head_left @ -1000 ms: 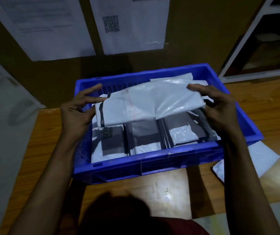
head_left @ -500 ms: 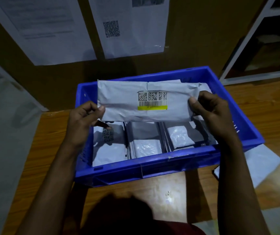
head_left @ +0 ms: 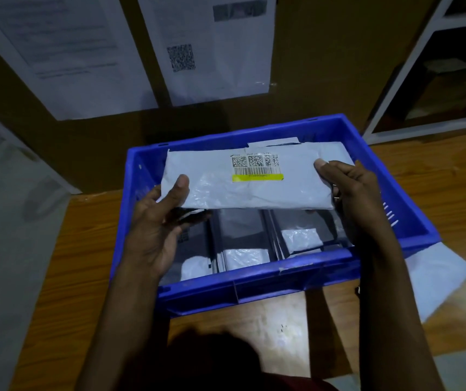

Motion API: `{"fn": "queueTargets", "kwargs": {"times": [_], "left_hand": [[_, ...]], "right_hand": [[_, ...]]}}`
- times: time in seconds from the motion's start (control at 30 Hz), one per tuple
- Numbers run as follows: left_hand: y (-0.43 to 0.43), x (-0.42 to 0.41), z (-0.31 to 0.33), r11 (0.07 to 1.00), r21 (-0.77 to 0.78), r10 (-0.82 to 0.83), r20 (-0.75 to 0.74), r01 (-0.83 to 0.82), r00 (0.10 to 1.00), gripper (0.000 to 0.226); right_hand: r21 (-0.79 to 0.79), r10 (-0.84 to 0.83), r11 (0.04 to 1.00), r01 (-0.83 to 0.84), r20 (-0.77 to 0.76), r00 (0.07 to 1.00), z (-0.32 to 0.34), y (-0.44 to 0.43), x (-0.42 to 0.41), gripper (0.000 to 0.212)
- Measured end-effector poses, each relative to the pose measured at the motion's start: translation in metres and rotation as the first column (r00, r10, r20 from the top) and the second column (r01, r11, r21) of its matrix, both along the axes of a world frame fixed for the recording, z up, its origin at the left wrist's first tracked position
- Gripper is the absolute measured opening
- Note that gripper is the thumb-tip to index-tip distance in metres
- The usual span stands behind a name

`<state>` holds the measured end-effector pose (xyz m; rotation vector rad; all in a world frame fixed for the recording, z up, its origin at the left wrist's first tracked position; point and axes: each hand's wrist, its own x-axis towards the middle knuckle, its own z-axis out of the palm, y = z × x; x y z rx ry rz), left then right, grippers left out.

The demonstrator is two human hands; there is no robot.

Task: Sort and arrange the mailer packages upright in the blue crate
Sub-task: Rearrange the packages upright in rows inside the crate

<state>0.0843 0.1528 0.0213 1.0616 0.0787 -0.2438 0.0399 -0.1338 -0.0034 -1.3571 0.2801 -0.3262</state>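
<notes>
"Mailer package (head_left: 254, 193) hangs between your two thumbs, face-on to you, over the blue crate (head_left: 254, 280). Long edge level, not yet down among the others. Your left hand (head_left: 155, 227) pinches the lower left corner: thumb (head_left: 181, 184) on the front, fingers behind. Your right hand (head_left: 353, 193) pinches the right end, with its thumb (head_left: 321, 165) high on the face." (Spotter)

"Agreed. Barcode label (head_left: 255, 168) lies between your thumbs, nearer the right one, and faces you. Below your fingers, filed mailers (head_left: 245, 253) stand in rows against the near wall." (Checker)

"Handling, my read: thin poly film, crinkled and glossy. Light, limp, slippery. It would likely sag or fold if either of your pinches let go." (Spotter)

"Then take it at both short ends, thumbs near the top edge, so the bottom edge hangs straight. What is inside I cannot tell. It looks flat and soft, so you should not need a hard squeeze. Judged step: lower it edge-first into the crate beneath your knuckles, behind the filed rows. One loose mailer (head_left: 437, 277) waits on the table (head_left: 85, 263), just outside your right wrist." (Checker)
</notes>
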Motion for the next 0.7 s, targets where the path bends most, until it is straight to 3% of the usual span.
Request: {"fn": "queueTargets", "kwargs": {"times": [0.1,0.2,0.3,0.37,0.5,0.7], "left_hand": [[-0.019,-0.011,0.002,0.990,-0.137,0.019,-0.069,-0.028,0.997,0.055],[-0.034,-0.012,0.000,0.990,-0.122,0.051,-0.108,-0.064,0.993,0.062],[-0.042,-0.006,-0.003,0.982,-0.100,0.147,-0.112,-0.158,0.983,0.062],[-0.042,0.000,-0.002,0.976,-0.109,0.178,-0.105,-0.189,0.979,0.067],[-0.034,0.012,0.004,0.982,-0.113,0.142,-0.095,-0.152,0.985,0.065],[-0.027,0.018,0.018,0.996,-0.088,-0.022,-0.050,0.018,0.998,0.052]], "right_hand": [[0.011,-0.025,1.000,0.025,-0.006,1.000,0.002,0.001,-0.003,0.044],[-0.006,-0.011,1.000,0.011,-0.008,1.000,0.004,0.005,-0.008,0.025],[-0.074,0.062,0.995,-0.063,-0.018,0.998,0.008,0.009,-0.013,0.028],[-0.084,0.129,0.988,-0.132,-0.041,0.991,0.010,0.008,-0.016,0.007],[-0.074,0.188,0.979,-0.191,-0.043,0.981,0.015,0.007,-0.019,0.038],[-0.281,0.323,0.896,-0.344,-0.119,0.939,0.040,0.016,-0.009,0.039]]}}
